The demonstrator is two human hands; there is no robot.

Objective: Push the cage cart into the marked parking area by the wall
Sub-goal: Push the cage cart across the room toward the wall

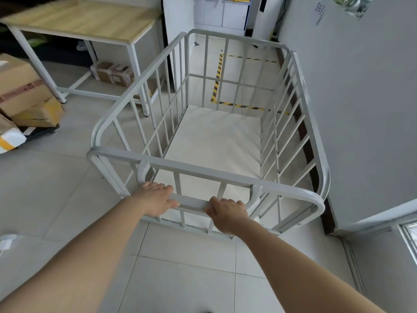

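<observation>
A grey metal cage cart (126, 93) with barred sides and a pale flat floor stands in front of me, empty inside. Its push handle (194, 202) is a horizontal bar on the near end. My left hand (155, 201) grips the handle's left part and my right hand (228, 214) grips its right part. Beyond the cart's far end, yellow-and-black striped tape (217, 75) marks a rectangle on the floor next to the wall (352, 109) on the right. The cart's far end overlaps the tape's near line in view.
A wooden-topped table (81, 21) with white legs stands left of the cart, close to its left side. Cardboard boxes (20, 91) are stacked at far left, another box (112, 74) lies under the table. A white pillar (178, 16) stands beyond. Grey tiled floor (180, 279) lies below me.
</observation>
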